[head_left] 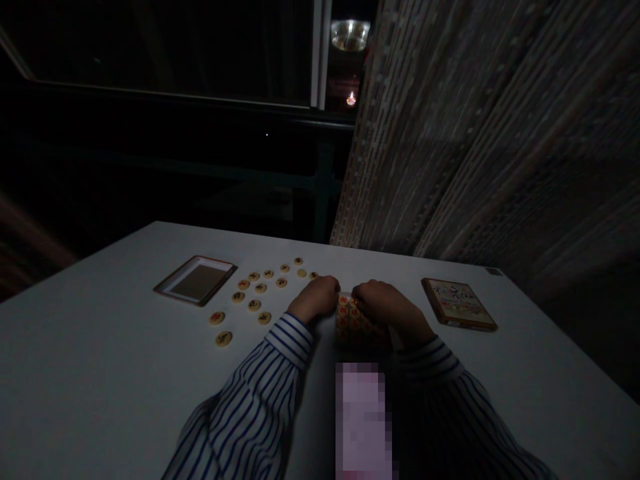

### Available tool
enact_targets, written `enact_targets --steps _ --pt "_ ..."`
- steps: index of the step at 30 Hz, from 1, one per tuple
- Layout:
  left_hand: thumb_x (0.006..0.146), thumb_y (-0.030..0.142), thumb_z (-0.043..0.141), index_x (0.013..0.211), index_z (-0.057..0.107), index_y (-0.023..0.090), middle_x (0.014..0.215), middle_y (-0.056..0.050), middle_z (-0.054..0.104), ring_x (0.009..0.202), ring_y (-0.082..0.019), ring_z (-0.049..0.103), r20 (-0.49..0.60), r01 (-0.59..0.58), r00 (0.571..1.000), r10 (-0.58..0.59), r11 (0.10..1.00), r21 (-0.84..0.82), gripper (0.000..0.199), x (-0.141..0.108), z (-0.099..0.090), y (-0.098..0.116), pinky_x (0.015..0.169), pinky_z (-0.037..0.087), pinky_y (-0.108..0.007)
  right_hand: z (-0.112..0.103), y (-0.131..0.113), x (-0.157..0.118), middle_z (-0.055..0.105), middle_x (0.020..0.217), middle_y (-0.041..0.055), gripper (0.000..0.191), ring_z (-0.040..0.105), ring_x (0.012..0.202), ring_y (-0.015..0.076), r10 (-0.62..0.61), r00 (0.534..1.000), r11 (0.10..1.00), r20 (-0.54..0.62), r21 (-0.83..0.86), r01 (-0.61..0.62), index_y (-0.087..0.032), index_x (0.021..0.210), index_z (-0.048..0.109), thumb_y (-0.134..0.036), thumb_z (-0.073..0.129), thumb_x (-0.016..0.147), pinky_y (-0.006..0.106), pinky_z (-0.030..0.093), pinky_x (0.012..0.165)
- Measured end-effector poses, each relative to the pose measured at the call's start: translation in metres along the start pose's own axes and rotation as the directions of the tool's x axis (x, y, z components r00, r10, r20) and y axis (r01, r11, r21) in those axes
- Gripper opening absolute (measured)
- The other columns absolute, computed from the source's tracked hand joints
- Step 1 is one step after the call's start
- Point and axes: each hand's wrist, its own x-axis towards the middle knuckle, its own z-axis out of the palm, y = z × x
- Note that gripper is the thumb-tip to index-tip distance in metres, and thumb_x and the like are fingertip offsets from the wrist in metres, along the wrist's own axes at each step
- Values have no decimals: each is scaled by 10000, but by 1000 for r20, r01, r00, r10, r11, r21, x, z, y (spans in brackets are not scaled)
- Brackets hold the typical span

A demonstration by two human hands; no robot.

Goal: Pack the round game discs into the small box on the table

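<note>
Side by side over a small box (pixel 345 294) are my two hands, just right of the table's middle. Rows of round Chinese chess pieces (pixel 343 311) with red characters lie in the box. My left hand (pixel 319 297) has its fingers curled together at the box's far left corner. Bent over the far right part of the box, my right hand (pixel 385 305) covers some pieces with closed fingers. Whatever either hand's fingertips hold is hidden. Left of my left hand, several loose chess pieces (pixel 255 305) are scattered, mostly with dark characters, a few red.
A shallow open tray (pixel 197 283) rests on the white table (pixel 100 347) at the left. On the right lies a flat box with a printed cover (pixel 460 303). A beaded curtain (pixel 425 120) hangs behind the table's far edge, beside a dark window (pixel 165 53).
</note>
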Motion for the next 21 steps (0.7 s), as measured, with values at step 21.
enact_targets --steps 21 --pt "765 171 478 951 650 142 997 -125 669 922 -187 615 -14 6 1000 -6 1000 9 255 -4 -8 4 793 448 -253 -14 8 -6 661 947 111 298 606 876 216 60 997 998 -39 30 -59 -182 1038 606 -184 386 836 284 400 682"
